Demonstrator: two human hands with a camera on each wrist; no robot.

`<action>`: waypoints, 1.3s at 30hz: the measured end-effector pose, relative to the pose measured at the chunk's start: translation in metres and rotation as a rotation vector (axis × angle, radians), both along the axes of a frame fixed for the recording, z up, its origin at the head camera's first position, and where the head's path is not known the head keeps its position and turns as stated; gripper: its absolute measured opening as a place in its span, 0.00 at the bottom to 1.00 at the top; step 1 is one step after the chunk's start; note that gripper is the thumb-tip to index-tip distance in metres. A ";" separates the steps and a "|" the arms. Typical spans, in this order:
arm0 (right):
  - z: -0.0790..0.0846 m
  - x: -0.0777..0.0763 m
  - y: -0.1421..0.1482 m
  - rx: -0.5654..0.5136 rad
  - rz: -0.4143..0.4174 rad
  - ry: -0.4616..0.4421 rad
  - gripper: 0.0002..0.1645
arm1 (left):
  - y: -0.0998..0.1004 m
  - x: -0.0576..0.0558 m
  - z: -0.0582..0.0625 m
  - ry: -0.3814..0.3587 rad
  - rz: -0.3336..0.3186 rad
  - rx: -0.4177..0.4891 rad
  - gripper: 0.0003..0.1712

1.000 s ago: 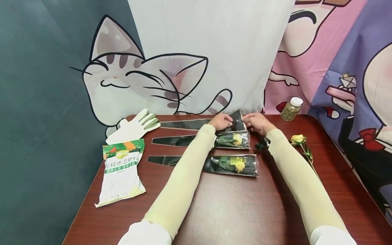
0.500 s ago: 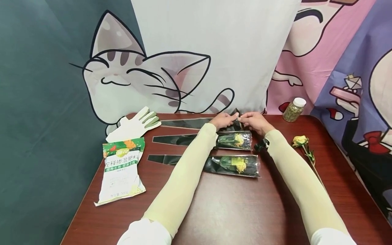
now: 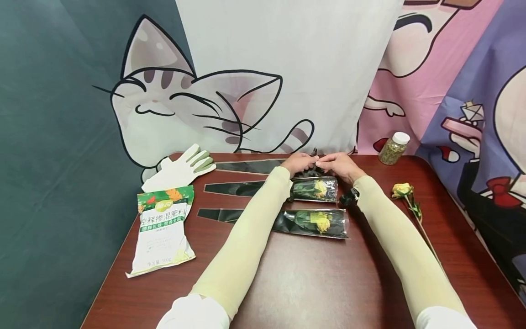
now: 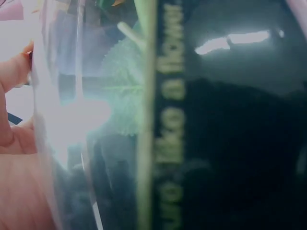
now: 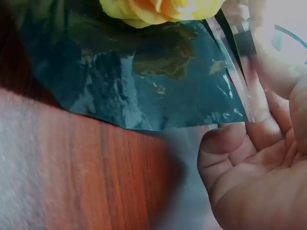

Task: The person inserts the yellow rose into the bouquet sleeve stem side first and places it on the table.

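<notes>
hands (image 3: pixel 301 163) (image 3: pixel 342 167) pinch far black wrapper (image 3: pixel 248 167); loose yellow rose (image 3: pixel 402 190) at right

Even light is filling the head view, and the table (image 3: pixel 312 283) is shining. In the left-wrist view, glare is whitening the film (image 4: pixel 72 127) and lettering (image 4: pixel 171 124) is looking blurred.

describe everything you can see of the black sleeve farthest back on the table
The black sleeve looks like thin plastic film, long and tapered, with a pale border. It lies along the far side of the table, narrow end to the person's left. The left hand and right hand pinch its wide end, which is bunched, a dark tip sticking up. They hide much of that end.
</notes>
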State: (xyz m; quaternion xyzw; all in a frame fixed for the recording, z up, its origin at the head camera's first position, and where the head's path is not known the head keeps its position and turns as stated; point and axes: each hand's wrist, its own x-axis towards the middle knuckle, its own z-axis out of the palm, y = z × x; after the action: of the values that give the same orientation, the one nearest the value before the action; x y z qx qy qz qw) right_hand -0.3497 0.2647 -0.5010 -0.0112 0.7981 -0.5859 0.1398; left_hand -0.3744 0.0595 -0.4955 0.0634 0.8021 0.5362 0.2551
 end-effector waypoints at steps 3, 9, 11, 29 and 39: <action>-0.002 0.000 0.000 -0.054 -0.041 -0.014 0.03 | 0.001 0.001 0.001 0.001 -0.001 0.007 0.19; -0.004 0.000 0.004 -0.097 -0.088 -0.031 0.04 | 0.007 -0.002 0.002 -0.008 0.053 -0.030 0.13; -0.005 0.000 0.005 -0.075 -0.096 -0.020 0.06 | 0.009 -0.003 0.003 -0.006 0.088 -0.009 0.15; -0.010 -0.002 0.016 0.153 -0.127 0.018 0.14 | 0.011 0.013 -0.002 0.157 0.142 0.019 0.10; 0.000 0.011 0.030 0.188 -0.102 0.086 0.14 | 0.008 0.010 -0.001 0.092 0.118 0.028 0.13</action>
State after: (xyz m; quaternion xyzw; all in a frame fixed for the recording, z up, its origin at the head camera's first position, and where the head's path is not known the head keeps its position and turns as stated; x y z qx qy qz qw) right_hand -0.3387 0.2950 -0.5008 0.0173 0.8544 -0.5137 0.0759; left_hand -0.3646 0.0674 -0.4968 0.0441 0.8077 0.5582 0.1849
